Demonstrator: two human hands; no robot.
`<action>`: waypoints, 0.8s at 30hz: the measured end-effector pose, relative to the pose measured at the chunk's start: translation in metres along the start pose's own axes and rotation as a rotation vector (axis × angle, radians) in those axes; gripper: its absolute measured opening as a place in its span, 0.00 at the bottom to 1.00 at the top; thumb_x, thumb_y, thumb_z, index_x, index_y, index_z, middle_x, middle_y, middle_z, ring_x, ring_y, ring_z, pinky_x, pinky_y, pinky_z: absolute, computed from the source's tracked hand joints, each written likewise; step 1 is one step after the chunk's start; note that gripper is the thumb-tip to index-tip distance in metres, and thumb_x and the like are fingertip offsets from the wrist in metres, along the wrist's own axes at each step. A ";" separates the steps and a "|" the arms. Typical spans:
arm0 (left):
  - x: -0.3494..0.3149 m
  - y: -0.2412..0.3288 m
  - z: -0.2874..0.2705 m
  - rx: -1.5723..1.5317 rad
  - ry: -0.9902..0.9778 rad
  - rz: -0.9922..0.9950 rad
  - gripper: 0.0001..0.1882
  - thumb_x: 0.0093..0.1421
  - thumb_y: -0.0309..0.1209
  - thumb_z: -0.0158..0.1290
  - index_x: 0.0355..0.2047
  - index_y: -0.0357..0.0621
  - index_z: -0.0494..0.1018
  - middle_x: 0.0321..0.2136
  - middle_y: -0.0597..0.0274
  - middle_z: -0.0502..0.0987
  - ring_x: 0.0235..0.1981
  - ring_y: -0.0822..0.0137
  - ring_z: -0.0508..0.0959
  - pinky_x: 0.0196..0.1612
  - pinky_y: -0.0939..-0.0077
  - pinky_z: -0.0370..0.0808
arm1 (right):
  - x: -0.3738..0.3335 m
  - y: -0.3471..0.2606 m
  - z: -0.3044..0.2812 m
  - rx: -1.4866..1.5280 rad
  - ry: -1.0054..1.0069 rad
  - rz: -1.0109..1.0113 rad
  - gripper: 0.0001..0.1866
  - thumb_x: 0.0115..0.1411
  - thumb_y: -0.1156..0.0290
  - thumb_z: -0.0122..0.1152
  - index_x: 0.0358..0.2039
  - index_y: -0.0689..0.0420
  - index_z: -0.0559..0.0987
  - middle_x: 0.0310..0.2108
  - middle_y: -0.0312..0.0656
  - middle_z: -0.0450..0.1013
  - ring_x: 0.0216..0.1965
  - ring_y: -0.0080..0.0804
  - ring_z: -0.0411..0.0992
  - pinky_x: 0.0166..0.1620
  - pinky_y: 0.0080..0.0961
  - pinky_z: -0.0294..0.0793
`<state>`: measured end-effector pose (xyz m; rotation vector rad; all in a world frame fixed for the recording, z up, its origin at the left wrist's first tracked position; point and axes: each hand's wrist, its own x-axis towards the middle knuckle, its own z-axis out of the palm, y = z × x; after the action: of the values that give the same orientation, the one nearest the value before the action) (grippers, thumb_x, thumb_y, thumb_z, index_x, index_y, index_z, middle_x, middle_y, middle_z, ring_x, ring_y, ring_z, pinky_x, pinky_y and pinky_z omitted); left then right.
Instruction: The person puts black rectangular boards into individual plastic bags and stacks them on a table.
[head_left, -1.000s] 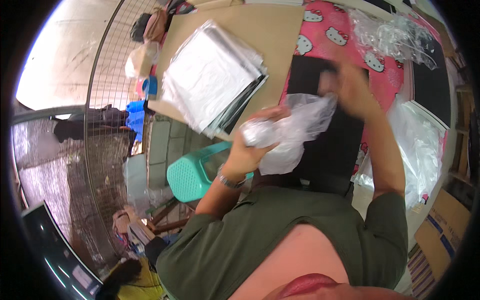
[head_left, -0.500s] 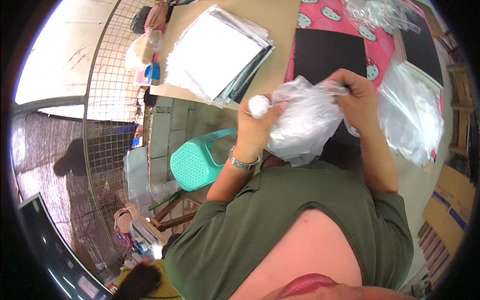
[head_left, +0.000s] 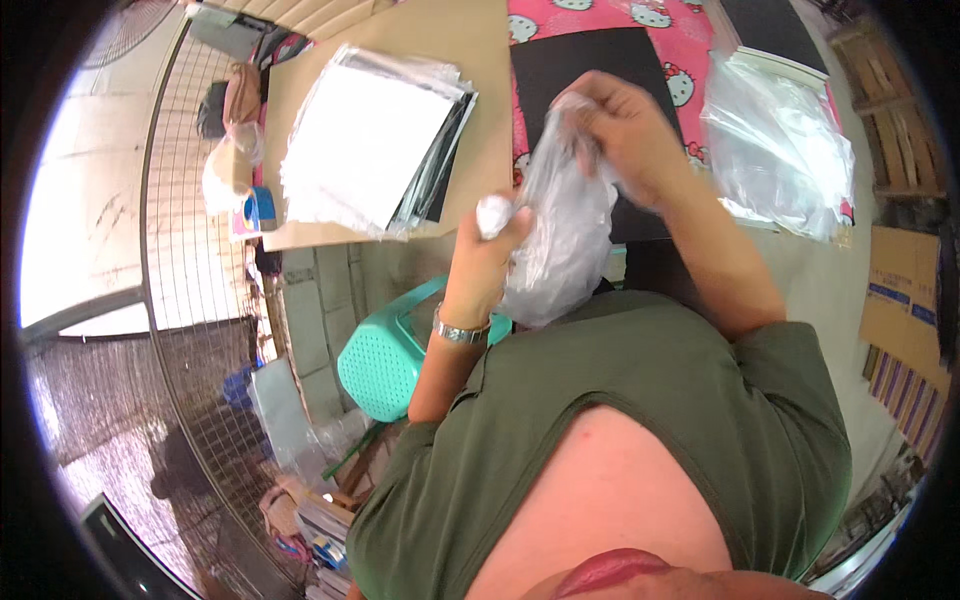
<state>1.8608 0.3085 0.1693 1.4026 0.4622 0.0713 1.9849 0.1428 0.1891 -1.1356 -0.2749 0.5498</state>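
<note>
A translucent plastic bag (head_left: 560,245) hangs bunched in front of my chest, stretched between my two hands. My left hand (head_left: 485,255), with a metal-banded watch (head_left: 462,328) on its wrist, is closed on the bag's left side. A small crumpled white wad (head_left: 493,214) sticks out above its thumb. My right hand (head_left: 625,130) is raised higher and pinches the gathered top of the bag; its fingers are slightly blurred. Whatever the bag contains cannot be made out. Beyond my left hand lies a stack of white and black sheets in clear sleeves (head_left: 370,140).
The stack rests on a brown board (head_left: 480,100). Right of it are a black sheet (head_left: 590,65) on a pink patterned cloth (head_left: 680,90) and more clear plastic sleeves (head_left: 775,145). A turquoise stool (head_left: 380,365) stands at lower left beside a wire mesh (head_left: 195,300). Cardboard boxes (head_left: 900,295) are at right.
My right hand has moved up and toward the left, drawing the bag's top out into a taller, narrower shape. The left hand keeps its hold. The whole view has shifted.
</note>
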 end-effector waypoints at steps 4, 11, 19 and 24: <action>0.004 0.028 -0.038 -0.572 0.073 -0.066 0.18 0.58 0.38 0.49 0.44 0.42 0.67 0.37 0.59 0.72 0.34 0.67 0.74 0.34 0.73 0.74 | -0.029 0.014 -0.014 -0.497 -0.931 0.086 0.12 0.58 0.62 0.55 0.33 0.58 0.76 0.25 0.37 0.74 0.25 0.20 0.68 0.30 0.21 0.68; -0.002 0.015 -0.057 0.460 -0.837 -0.232 0.14 0.52 0.29 0.56 0.39 0.39 0.71 0.33 0.63 0.74 0.30 0.67 0.72 0.38 0.75 0.70 | -0.035 -0.020 -0.060 -0.022 -0.060 0.174 0.15 0.57 0.57 0.56 0.33 0.56 0.76 0.23 0.33 0.71 0.28 0.21 0.69 0.34 0.23 0.70; 0.018 0.015 -0.024 0.105 -0.765 -0.305 0.14 0.48 0.31 0.59 0.35 0.41 0.73 0.30 0.66 0.73 0.30 0.73 0.71 0.39 0.78 0.69 | -0.027 -0.025 -0.112 0.452 -0.176 -0.127 0.10 0.58 0.66 0.54 0.34 0.59 0.74 0.29 0.38 0.73 0.30 0.22 0.71 0.36 0.24 0.71; 0.051 0.011 -0.074 -0.130 -0.261 -0.197 0.26 0.55 0.49 0.45 0.41 0.38 0.70 0.33 0.54 0.76 0.29 0.65 0.76 0.35 0.69 0.74 | -0.026 -0.007 -0.124 -0.472 -0.452 0.162 0.10 0.58 0.65 0.54 0.33 0.59 0.75 0.25 0.29 0.71 0.27 0.17 0.66 0.35 0.16 0.66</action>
<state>1.8834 0.3960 0.1589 1.2127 0.3690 -0.2348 2.0238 0.0297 0.1464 -1.4894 -0.7365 0.9172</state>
